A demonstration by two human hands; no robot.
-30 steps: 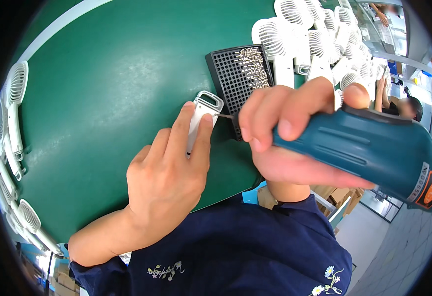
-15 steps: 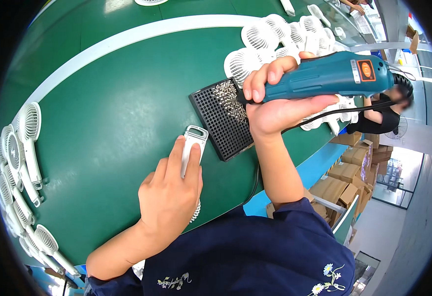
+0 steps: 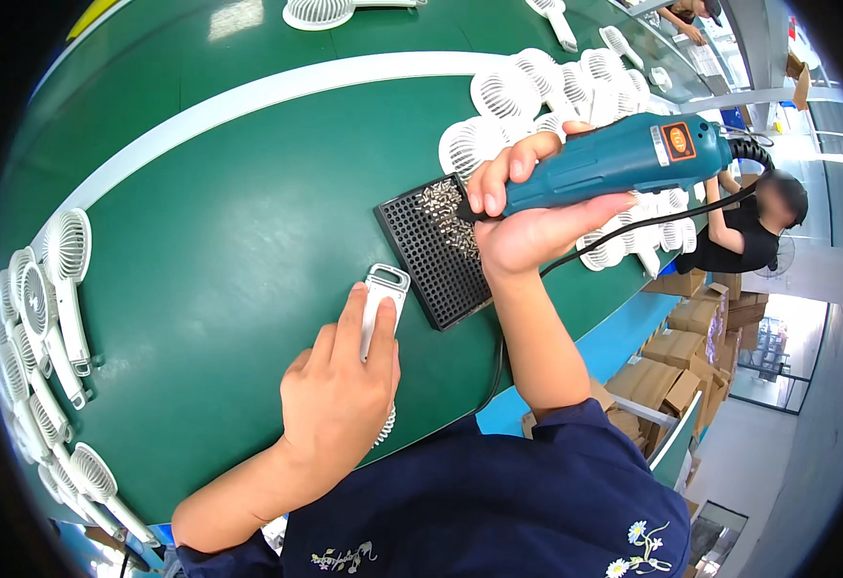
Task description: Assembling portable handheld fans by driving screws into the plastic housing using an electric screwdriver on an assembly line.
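My left hand (image 3: pixel 340 385) grips a white handheld fan (image 3: pixel 386 289) against the green tabletop, two fingers lying along its handle. The handle's looped end points away from me, and most of the fan's head is hidden beneath my hand and wrist. In my right hand (image 3: pixel 527 207) is a teal electric screwdriver (image 3: pixel 624 159), held sideways with my fingers wrapped round its front end. Its tip points left over a black perforated screw tray (image 3: pixel 431 279). Small silver screws (image 3: pixel 450 217) are heaped in the tray's far part. The screwdriver's bit is hidden by my fingers.
White handheld fans crowd the table's left edge (image 3: pixel 60 289), and more are piled beyond the tray (image 3: pixel 503 91). A curved white strip (image 3: pixel 277 82) crosses the table's far side. The screwdriver's black cord (image 3: pixel 653 222) runs past my right wrist. Cardboard boxes (image 3: pixel 667 337) and a person (image 3: pixel 739 231) are at the right.
My right hand and the screwdriver have moved slightly left and down in the picture. The whole view has shifted a little, showing more of the far side. My left hand still grips the fan.
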